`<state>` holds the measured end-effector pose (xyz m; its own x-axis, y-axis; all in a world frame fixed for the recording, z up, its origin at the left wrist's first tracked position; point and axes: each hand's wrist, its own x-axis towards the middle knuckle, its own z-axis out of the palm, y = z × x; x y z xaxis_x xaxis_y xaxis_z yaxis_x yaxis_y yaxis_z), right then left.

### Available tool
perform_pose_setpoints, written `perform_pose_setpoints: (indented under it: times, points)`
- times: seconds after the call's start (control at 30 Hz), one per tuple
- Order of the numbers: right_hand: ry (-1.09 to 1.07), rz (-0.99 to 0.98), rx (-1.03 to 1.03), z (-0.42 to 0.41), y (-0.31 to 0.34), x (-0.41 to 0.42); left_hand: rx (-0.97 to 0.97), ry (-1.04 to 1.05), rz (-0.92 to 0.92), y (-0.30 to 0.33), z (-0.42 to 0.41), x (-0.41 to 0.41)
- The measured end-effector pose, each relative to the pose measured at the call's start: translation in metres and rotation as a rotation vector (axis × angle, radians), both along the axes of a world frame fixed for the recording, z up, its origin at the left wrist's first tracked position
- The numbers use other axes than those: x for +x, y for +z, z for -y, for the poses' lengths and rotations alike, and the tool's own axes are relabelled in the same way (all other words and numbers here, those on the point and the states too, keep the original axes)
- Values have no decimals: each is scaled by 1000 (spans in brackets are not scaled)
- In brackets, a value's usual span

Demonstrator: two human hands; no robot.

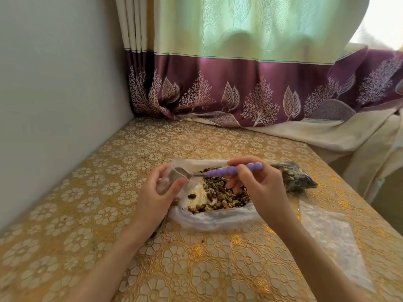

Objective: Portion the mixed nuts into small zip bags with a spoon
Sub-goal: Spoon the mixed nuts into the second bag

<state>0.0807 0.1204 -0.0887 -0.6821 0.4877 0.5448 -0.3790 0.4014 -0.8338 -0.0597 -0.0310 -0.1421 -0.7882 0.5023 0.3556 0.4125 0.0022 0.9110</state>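
A large clear plastic bag (213, 221) lies open on the table with mixed nuts (220, 197) heaped inside. My left hand (157, 197) grips a small clear zip bag (172, 177) held open above the large bag's left edge. My right hand (259, 188) pinches the purple beaded handle of a spoon (233, 170). The spoon's metal bowl points left and sits inside the small bag's mouth. What the bowl carries cannot be made out.
A filled zip bag of nuts (294, 177) lies behind my right hand. Empty clear zip bags (329, 234) lie at the right. The gold floral tablecloth (87, 214) covers the table, with a wall left and a purple curtain (239, 92) behind. The table edge drops off at the right.
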Motion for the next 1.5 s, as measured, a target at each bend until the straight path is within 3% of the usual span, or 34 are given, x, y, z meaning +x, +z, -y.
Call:
perform_pose_setpoints:
  times: [0.27, 0.47, 0.67, 1.1, 1.5]
  points:
    - [-137, -90, -421, -29, -20, 12, -20, 37, 0, -6, 1, 0]
    - [-189, 74, -384, -43, -42, 22, -33, 73, 0, -8, 0, 0]
    - [-260, 152, -528, -55, -52, 22, -29, 68, -2, -7, 0, 2]
    - [-336, 65, -301, -50, -56, 15, -56, 46, -45, -7, 0, 5]
    - [-275, 57, -370, -47, -62, 17, -19, 46, -46, -9, 2, 6]
